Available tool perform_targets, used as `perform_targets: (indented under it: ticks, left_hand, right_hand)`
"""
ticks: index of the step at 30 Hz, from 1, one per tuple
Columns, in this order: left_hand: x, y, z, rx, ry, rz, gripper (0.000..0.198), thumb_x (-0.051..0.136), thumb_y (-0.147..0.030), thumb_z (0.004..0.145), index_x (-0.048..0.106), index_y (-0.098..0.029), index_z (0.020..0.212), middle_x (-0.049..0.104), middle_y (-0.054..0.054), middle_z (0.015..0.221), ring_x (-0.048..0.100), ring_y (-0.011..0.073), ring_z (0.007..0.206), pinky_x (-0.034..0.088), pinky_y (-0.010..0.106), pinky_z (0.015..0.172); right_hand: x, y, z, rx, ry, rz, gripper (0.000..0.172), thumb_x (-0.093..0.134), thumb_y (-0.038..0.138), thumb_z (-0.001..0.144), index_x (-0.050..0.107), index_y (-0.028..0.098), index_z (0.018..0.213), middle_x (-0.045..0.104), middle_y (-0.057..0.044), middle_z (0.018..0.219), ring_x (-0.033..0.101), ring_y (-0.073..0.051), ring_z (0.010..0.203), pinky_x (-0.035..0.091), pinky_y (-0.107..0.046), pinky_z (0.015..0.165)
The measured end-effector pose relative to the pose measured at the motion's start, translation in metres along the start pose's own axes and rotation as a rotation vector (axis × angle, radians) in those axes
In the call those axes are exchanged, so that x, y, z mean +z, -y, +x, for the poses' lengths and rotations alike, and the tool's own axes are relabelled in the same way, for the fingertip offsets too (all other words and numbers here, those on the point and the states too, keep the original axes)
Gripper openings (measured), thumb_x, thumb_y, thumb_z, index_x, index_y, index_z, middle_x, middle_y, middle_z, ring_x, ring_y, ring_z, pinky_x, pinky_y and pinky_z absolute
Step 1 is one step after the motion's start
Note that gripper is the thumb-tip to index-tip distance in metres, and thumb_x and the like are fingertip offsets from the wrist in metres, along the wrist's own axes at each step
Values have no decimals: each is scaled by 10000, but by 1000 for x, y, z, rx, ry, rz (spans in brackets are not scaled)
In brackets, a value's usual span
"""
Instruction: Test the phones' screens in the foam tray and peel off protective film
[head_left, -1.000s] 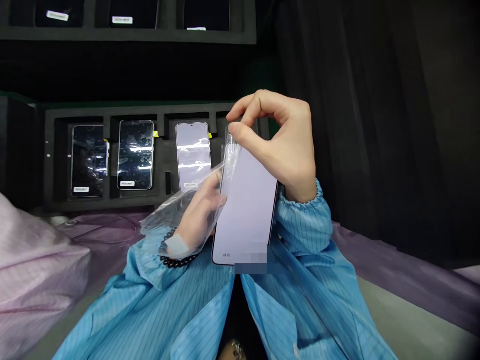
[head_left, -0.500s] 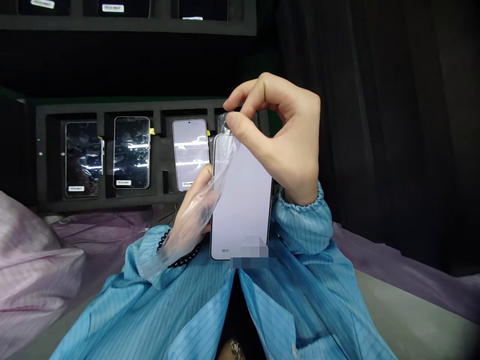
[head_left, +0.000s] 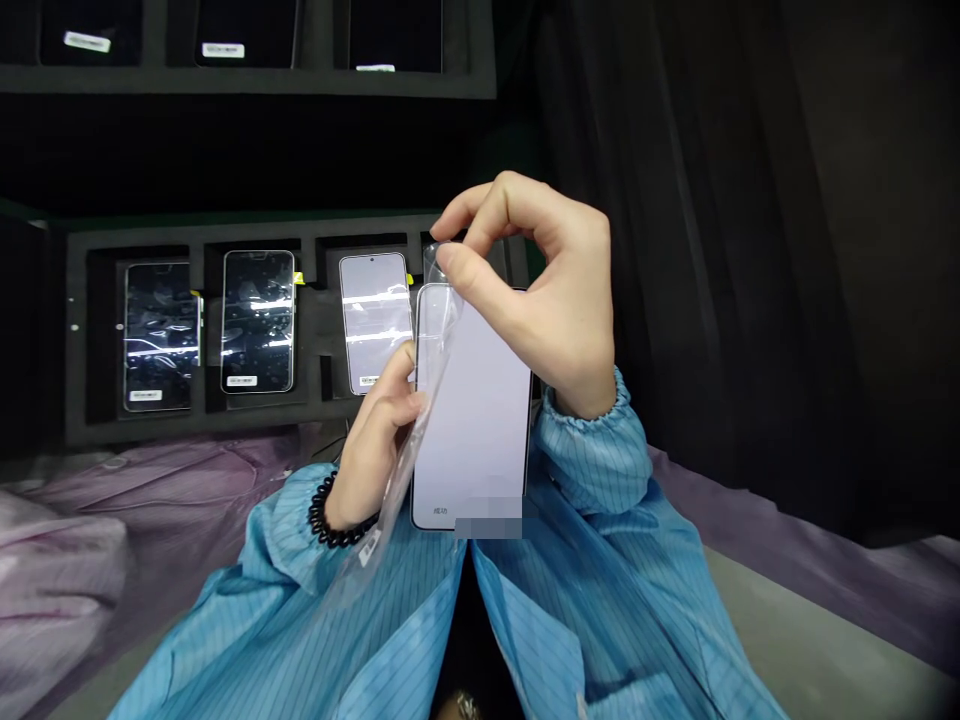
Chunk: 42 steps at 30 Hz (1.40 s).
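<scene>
The left hand (head_left: 379,440) grips the lit phone (head_left: 472,410) upright before the foam tray (head_left: 315,325), while the right hand (head_left: 547,300) pinches the clear film (head_left: 420,400) at the phone's top edge.

Dark booth, dim light. Black foam rack (head_left: 75,330) at 10 o'clock, three upright rack phones (head_left: 257,320) in slots, glare streaks on screens. Second foam shelf (head_left: 247,82) at 11 o'clock, dark screens with white labels. Black curtain (head_left: 750,250) from 12 to 3 o'clock. Purple cloth (head_left: 187,480) at 9 o'clock. Grey tabletop (head_left: 810,640) at 4 o'clock.
</scene>
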<state>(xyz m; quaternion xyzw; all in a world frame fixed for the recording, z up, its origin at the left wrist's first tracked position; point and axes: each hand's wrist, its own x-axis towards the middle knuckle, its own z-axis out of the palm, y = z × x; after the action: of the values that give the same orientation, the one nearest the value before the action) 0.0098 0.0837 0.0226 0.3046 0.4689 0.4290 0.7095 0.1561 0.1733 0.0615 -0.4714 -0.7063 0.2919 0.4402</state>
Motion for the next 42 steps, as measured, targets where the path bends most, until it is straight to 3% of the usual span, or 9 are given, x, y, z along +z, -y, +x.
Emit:
perform_targets:
  ticks: [5, 12, 16, 20, 24, 29, 33, 37, 42]
  left_hand:
    - [-5, 6, 1, 53, -55, 24, 354, 594, -294, 844, 624, -244, 1193, 662, -19, 849, 422, 62, 464, 342, 207, 393]
    - [-7, 4, 11, 35, -189, -14, 422, 590, -308, 792, 670, -226, 1198, 725, 25, 1057, 671, 232, 987, 558, 324, 841]
    - [-17, 5, 23, 50, -266, 3, 443, 590, -342, 765, 659, -210, 1182, 716, 13, 946, 625, 155, 713, 510, 252, 613]
    - [-24, 7, 33, -5, -292, 104, 426, 585, -366, 774, 602, -237, 1180, 576, -50, 687, 319, 65, 423, 222, 205, 369]
    - [-22, 12, 41, -64, -330, 223, 418, 577, -361, 796, 550, -265, 1202, 550, -44, 731, 391, 85, 493, 222, 193, 390]
    - [-21, 11, 51, -12, -416, 226, 378, 571, -366, 800, 542, -251, 1159, 569, -23, 809, 403, 94, 534, 328, 211, 444]
    - [-26, 5, 59, 77, -411, 243, 271, 572, -377, 814, 533, -249, 1049, 514, -43, 754, 397, 92, 538, 324, 195, 442]
    - [-19, 6, 71, 20, -291, 420, 315, 493, -419, 882, 508, -254, 1150, 559, -40, 766, 514, 117, 591, 408, 202, 503]
    - [-9, 0, 71, 93, -153, 650, 395, 528, -497, 904, 642, -216, 1158, 632, -4, 711, 542, 150, 552, 458, 283, 577]
  right_hand:
    - [1, 1, 1, -12, -7, 34, 361, 711, 78, 850, 456, 240, 652, 705, 40, 875, 690, -159, 947, 560, -328, 961]
    - [-3, -18, -15, -3, -91, 93, 257, 677, 161, 856, 513, 229, 672, 728, 8, 919, 673, -200, 967, 523, -393, 951]
    - [-5, -39, -29, 75, -126, 128, 117, 705, 246, 869, 594, 229, 838, 726, -20, 1042, 673, -210, 1033, 519, -361, 915]
    - [-5, -42, -42, 2, -214, -9, 139, 640, 248, 922, 627, 240, 1060, 707, -56, 1178, 646, -224, 1161, 513, -379, 998]
    - [11, -38, -53, -224, 104, -338, 428, 503, 339, 1017, 520, 190, 1418, 539, -114, 1512, 454, -256, 1441, 290, -507, 1254]
    - [26, -43, -84, -226, 478, -440, 697, 401, 466, 1052, 211, 79, 1599, 235, -115, 1676, 163, -221, 1578, 118, -518, 1307]
    - [5, -46, -114, -286, 558, -251, 564, 377, 441, 1066, 403, 113, 1525, 466, -102, 1572, 339, -173, 1518, 231, -430, 1293]
    - [-17, -46, -120, -286, 339, -51, 430, 318, 389, 1081, 640, 179, 1275, 750, -71, 1209, 677, -163, 1176, 493, -377, 1112]
    - [-18, -46, -112, -188, 137, -38, 349, 385, 326, 1057, 660, 225, 1247, 760, -54, 1163, 701, -197, 1069, 574, -367, 921]
